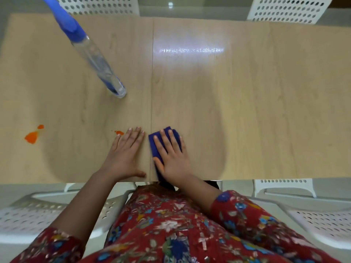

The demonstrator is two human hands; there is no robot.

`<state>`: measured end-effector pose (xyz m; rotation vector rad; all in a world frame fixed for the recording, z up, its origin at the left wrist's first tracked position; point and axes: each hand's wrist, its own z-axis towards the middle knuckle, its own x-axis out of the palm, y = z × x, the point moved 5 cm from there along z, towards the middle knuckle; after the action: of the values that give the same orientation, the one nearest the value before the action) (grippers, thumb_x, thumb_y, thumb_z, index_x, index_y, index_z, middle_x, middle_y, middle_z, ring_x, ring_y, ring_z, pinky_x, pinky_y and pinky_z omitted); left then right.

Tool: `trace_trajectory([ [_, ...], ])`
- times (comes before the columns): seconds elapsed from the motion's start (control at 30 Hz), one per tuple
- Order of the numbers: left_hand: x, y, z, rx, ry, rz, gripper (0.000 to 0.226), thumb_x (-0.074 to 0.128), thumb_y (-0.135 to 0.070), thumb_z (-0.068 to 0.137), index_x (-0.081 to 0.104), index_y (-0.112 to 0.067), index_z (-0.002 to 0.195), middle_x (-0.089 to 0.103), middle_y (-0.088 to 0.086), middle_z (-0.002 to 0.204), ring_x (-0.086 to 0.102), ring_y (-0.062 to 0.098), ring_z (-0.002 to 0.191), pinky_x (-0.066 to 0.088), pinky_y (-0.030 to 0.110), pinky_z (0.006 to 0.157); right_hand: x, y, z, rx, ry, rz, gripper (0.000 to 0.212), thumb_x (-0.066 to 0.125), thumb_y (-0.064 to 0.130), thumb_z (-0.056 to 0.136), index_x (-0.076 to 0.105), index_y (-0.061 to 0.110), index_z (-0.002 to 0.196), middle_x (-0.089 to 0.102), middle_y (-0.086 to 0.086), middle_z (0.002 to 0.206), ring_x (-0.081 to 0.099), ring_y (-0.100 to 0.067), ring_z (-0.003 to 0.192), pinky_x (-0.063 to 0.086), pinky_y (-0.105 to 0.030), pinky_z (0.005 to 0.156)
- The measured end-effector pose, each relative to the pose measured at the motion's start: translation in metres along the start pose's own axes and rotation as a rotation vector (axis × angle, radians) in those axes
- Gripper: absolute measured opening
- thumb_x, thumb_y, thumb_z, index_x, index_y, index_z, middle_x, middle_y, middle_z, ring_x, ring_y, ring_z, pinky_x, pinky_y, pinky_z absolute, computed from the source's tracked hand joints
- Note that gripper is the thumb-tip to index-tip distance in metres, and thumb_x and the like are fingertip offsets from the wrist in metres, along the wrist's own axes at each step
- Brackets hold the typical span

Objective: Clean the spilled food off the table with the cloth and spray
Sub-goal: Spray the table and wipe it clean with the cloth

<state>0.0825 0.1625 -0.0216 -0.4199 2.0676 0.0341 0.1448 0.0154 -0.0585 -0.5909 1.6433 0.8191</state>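
My right hand [171, 157] lies flat with straight fingers on a folded dark blue cloth [154, 147] near the front edge of the wooden table [247, 111]. My left hand [126, 154] rests flat on the bare table just left of the cloth. A small orange spill [119, 132] sits at my left fingertips. A larger orange spill [34, 135] lies farther left. A clear spray bottle with a blue head [91, 52] stands on the table behind and left of my hands.
White perforated chairs stand at the far side of the table [290, 10] and on both sides of me at the near side [28, 217]. A seam [152, 82] runs down the table's middle.
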Motion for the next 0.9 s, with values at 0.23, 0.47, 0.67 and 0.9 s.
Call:
trace_trajectory([
  [0.23, -0.004, 0.004, 0.002, 0.030, -0.025, 0.019, 0.141, 0.076, -0.067, 0.058, -0.023, -0.025, 0.149, -0.031, -0.006, 0.156, -0.029, 0.014, 0.143, -0.015, 0.041, 0.117, -0.035, -0.181, -0.065, 0.452, -0.053, -0.060, 0.064, 0.025, 0.047, 0.095, 0.024, 0.018, 0.153, 0.018, -0.009, 0.160, 0.011, -0.032, 0.148, 0.012, -0.046, 0.120],
  [0.47, -0.011, -0.002, 0.016, 0.022, 0.024, 0.120, 0.145, 0.075, -0.070, 0.053, -0.023, -0.025, 0.150, -0.032, -0.005, 0.155, -0.030, 0.015, 0.142, -0.018, 0.043, 0.114, -0.049, -0.141, 0.078, 0.420, -0.094, 0.005, 0.067, 0.014, 0.046, 0.092, 0.024, 0.017, 0.152, 0.020, -0.012, 0.160, 0.013, -0.035, 0.148, 0.006, -0.049, 0.120],
  [0.67, -0.008, 0.001, 0.014, 0.002, 0.016, 0.104, 0.145, 0.074, -0.073, 0.052, -0.023, -0.028, 0.149, -0.030, -0.008, 0.156, -0.027, 0.015, 0.143, -0.016, 0.045, 0.115, -0.026, -0.074, -0.015, -0.487, 0.067, -0.004, 0.054, 0.037, 0.043, 0.099, 0.029, 0.030, 0.151, 0.022, 0.001, 0.160, 0.012, -0.024, 0.149, 0.015, -0.046, 0.119],
  [0.9, -0.008, -0.003, 0.002, -0.077, -0.010, 0.180, 0.134, 0.068, -0.072, 0.063, -0.018, -0.018, 0.151, -0.026, -0.004, 0.158, -0.025, 0.014, 0.144, -0.019, 0.048, 0.113, -0.051, -0.126, 0.102, 0.112, -0.050, -0.022, 0.062, 0.016, 0.051, 0.092, 0.023, 0.032, 0.151, 0.024, -0.002, 0.159, 0.015, -0.027, 0.148, 0.011, -0.045, 0.119],
])
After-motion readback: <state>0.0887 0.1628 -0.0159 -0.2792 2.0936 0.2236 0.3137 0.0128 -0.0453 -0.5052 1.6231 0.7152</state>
